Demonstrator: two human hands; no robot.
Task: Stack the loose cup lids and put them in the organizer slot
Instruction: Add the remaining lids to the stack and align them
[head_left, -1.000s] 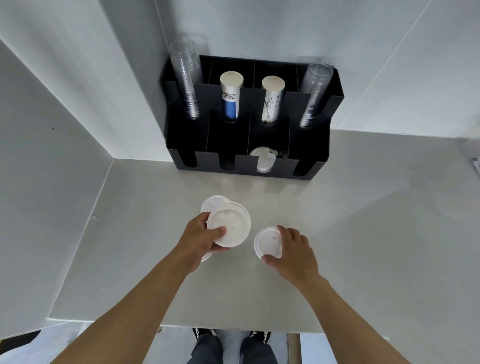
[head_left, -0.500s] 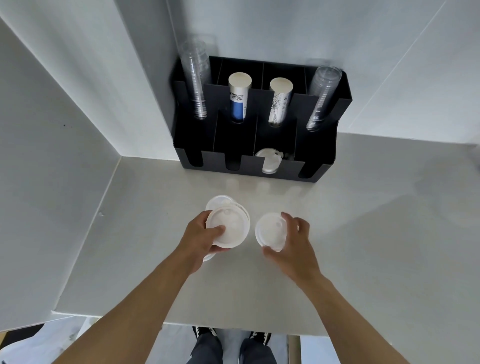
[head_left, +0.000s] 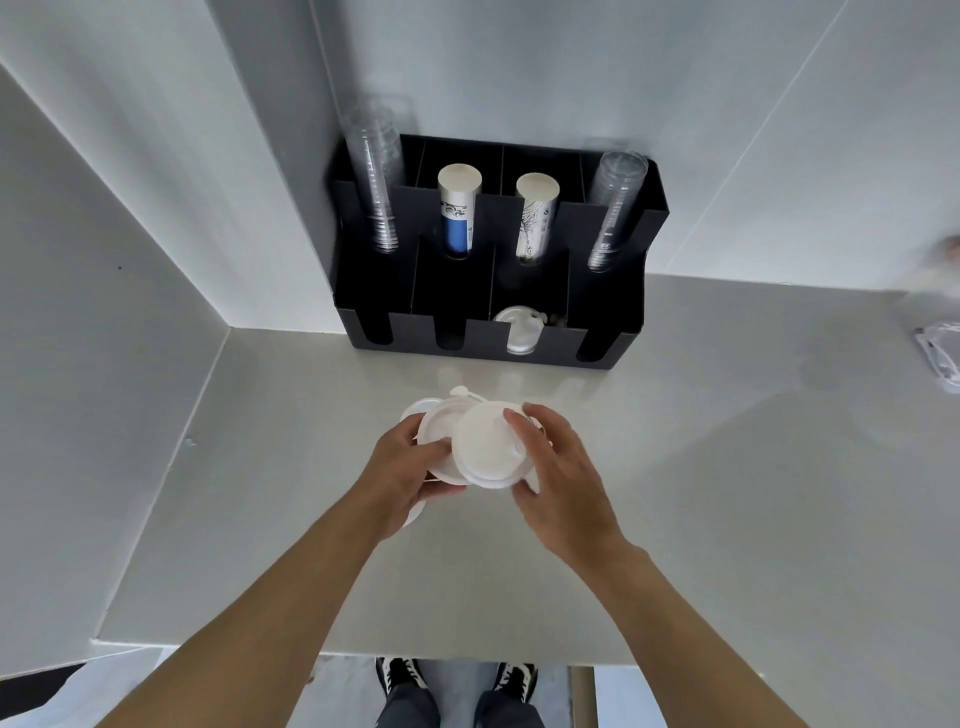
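Your left hand (head_left: 402, 475) pinches a stack of white lids (head_left: 441, 441) over the counter (head_left: 727, 467); your right hand (head_left: 563, 480) grips a single round white lid (head_left: 485, 444) w/ fingers curled on its rim, overlapping the stack. Black organizer (head_left: 613, 343) sits behind, one lid in slot (head_left: 519, 330).

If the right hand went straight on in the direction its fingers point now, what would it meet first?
The right hand points up and left in the picture, holding a white lid. That lid would likely meet first the lids held by the left hand; they already overlap, though depth is unclear.
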